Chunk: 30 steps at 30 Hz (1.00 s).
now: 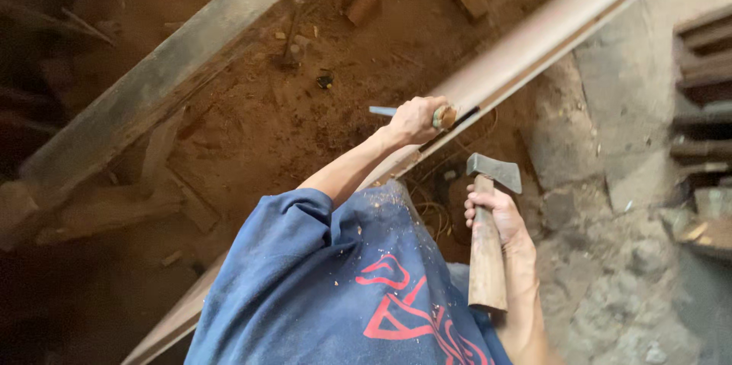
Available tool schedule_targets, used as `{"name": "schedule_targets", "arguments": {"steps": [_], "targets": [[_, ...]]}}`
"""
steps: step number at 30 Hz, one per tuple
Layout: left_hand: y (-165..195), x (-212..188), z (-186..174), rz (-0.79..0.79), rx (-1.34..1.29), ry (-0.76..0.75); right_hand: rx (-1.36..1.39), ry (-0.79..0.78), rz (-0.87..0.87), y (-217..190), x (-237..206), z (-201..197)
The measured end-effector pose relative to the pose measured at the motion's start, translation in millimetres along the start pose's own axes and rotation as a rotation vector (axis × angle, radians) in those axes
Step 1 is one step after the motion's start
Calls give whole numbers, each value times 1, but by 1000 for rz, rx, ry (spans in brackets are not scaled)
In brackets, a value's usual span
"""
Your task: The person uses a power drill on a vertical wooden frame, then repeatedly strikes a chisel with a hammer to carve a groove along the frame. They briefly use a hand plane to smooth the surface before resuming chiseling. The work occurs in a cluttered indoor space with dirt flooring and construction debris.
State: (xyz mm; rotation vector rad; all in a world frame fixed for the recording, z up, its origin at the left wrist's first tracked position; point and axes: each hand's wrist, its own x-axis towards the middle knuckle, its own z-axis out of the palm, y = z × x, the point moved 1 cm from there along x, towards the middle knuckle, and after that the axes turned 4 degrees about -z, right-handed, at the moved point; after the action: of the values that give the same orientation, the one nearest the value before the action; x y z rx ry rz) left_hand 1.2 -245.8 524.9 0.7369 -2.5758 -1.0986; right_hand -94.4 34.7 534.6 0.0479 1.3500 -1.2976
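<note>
Dim, warm light; brighter daylight falls right of the gripped hatchet [488, 235], deep shadow far left, edges soft, slight motion blur

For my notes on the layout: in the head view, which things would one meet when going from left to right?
Grey wooden beam → left hand gripping a chisel handle → right hand holding a hatchet → stacked timber at the right edge.

No packages, labels, signs or screens show anywhere in this dirt-floored woodworking spot
</note>
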Motion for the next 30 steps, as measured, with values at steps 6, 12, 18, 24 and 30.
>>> {"name": "schedule_targets", "arguments": {"steps": [6,12,18,24,30], "targets": [[-77,11,-101,106,397,272,-359,-150,-15,-46,55,117],[-221,0,-215,100,556,403,-782,-293,-79,-78,167,286],[-350,-16,-308,-105,721,291,-1023,-409,-426,-119,294,468],[-425,-25,-338,-293,823,145,-1475,-326,-681,-101,404,594],[-455,-38,-322,-316,501,149,-1557,-186,-672,-58,433,581]]}}
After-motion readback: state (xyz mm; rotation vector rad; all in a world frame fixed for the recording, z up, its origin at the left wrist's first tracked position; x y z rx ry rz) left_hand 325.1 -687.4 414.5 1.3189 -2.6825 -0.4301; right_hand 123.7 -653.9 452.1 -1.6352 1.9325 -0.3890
